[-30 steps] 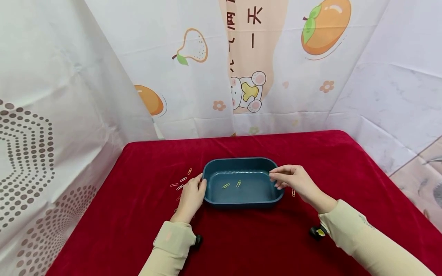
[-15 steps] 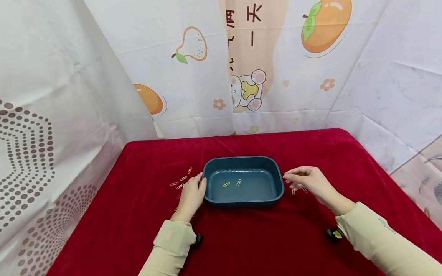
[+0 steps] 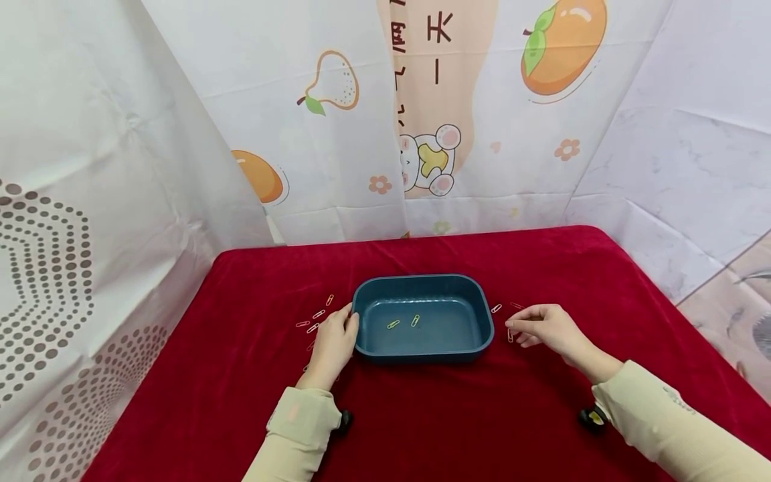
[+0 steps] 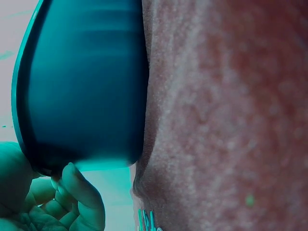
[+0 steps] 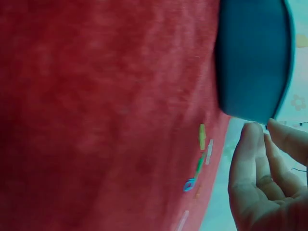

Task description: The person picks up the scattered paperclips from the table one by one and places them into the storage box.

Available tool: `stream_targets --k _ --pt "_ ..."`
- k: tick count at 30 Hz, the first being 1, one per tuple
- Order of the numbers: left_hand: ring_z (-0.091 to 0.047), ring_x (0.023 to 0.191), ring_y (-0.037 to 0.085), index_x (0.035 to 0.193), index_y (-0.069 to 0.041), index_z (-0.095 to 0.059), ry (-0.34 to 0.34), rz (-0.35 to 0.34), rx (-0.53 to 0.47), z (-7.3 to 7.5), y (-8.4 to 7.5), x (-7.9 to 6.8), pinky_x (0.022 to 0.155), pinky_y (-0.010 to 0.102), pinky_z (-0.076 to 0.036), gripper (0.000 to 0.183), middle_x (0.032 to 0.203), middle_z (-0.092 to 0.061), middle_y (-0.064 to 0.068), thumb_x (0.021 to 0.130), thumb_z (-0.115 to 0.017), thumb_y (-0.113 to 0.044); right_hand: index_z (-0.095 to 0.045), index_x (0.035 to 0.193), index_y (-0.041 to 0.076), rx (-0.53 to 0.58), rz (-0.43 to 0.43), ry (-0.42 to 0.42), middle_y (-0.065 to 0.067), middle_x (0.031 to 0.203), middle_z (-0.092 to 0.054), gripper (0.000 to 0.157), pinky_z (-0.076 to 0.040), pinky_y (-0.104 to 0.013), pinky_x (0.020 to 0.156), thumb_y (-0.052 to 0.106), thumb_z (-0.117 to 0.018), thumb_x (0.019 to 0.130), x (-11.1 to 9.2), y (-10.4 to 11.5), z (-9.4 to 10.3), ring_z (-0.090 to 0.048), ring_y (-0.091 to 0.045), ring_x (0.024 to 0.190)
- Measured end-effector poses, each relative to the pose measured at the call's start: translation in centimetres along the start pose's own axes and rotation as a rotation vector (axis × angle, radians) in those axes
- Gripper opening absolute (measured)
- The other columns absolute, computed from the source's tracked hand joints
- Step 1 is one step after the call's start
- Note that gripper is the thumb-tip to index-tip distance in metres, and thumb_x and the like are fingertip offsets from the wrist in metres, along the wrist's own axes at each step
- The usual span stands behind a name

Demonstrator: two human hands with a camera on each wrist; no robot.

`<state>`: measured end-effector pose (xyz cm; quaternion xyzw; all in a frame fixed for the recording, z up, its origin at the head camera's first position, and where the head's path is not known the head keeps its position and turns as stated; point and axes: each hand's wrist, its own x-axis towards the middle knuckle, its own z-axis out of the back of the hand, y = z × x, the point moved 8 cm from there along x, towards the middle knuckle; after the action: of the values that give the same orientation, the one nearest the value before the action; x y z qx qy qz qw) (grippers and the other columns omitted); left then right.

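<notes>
A dark blue open plastic box point(image 3: 421, 351) stands in the middle of the table with two yellow paper clips point(image 3: 415, 320) on its floor. My left hand point(image 3: 333, 341) grips the box's left end, thumb and fingers at the rim; the left wrist view shows the fingertips point(image 4: 72, 173) right at that edge. To the right of the box, my right hand point(image 3: 545, 328) hovers over the cloth, its fingers point(image 5: 243, 163) loosely bent and the thumb apart from them, nothing between. Just under its fingertips lies a pale yellow paper clip point(image 3: 510, 336), with a white paper clip point(image 3: 496, 308) nearer the box.
Several paper clips point(image 3: 318, 314) lie scattered left of the box, some partly behind the left hand. A thin reddish paper clip point(image 3: 517, 305) lies behind the right hand. Red cloth point(image 3: 446, 422) covers the table, and a printed curtain point(image 3: 343, 154) hangs at the back.
My right hand has moved from over the box's right rim out to the right, uncovering the white and reddish clips. My left hand and the box have stayed in place.
</notes>
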<state>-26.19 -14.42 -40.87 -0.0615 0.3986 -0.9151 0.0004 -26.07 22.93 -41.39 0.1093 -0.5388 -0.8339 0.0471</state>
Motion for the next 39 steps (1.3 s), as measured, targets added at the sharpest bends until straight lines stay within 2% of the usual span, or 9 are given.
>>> stream_targets --k 11,18,25,32,39 --pt "-0.059 0.106 0.030 0.140 0.002 -0.053 0.000 0.001 -0.001 -0.1 0.2 -0.1 0.095 0.047 -0.052 0.044 0.120 -0.063 0.020 0.103 -0.048 -0.022 -0.066 0.109 -0.017 -0.041 -0.048 0.026 -0.016 0.091 -0.075 0.033 -0.060 -0.033 0.067 0.012 -0.066 0.094 0.0 -2.1 -0.6 -0.071 -0.017 0.069" --pt "-0.059 0.108 0.031 0.140 0.002 -0.053 0.002 -0.004 0.002 -0.2 0.1 -0.1 0.096 0.048 -0.051 0.044 0.122 -0.063 0.020 0.103 -0.048 -0.022 -0.068 0.106 -0.013 -0.083 -0.101 -0.019 -0.012 0.090 -0.075 0.032 -0.060 -0.033 0.065 0.016 -0.070 0.092 0.0 -2.9 -0.4 -0.070 -0.018 0.068" --pt "-0.059 0.108 0.030 0.140 0.002 -0.053 0.005 -0.009 0.000 -0.2 0.0 0.0 0.096 0.048 -0.051 0.044 0.120 -0.064 0.019 0.103 -0.048 -0.022 -0.071 0.101 -0.009 -0.163 -0.133 -0.060 -0.006 0.079 -0.073 0.029 -0.060 -0.033 0.063 0.017 -0.075 0.088 0.1 -2.9 -0.2 -0.069 -0.017 0.064" --pt "-0.059 0.110 0.031 0.141 0.002 -0.052 0.008 0.001 -0.011 -0.1 0.1 0.0 0.096 0.048 -0.051 0.045 0.123 -0.062 0.020 0.103 -0.048 -0.023 -0.069 0.101 -0.012 -0.200 -0.117 -0.058 -0.012 0.081 -0.074 0.031 -0.060 -0.034 0.062 0.014 -0.076 0.086 0.4 -2.4 -0.2 -0.067 -0.016 0.062" --pt "-0.059 0.110 0.031 0.141 0.002 -0.052 0.009 0.011 -0.009 -0.1 0.1 0.1 0.096 0.048 -0.051 0.045 0.125 -0.062 0.020 0.103 -0.048 -0.023 -0.069 0.102 -0.012 -0.213 -0.114 -0.050 -0.012 0.080 -0.074 0.029 -0.060 -0.034 0.062 0.011 -0.075 0.086 0.5 -2.4 -0.3 -0.066 -0.016 0.062"
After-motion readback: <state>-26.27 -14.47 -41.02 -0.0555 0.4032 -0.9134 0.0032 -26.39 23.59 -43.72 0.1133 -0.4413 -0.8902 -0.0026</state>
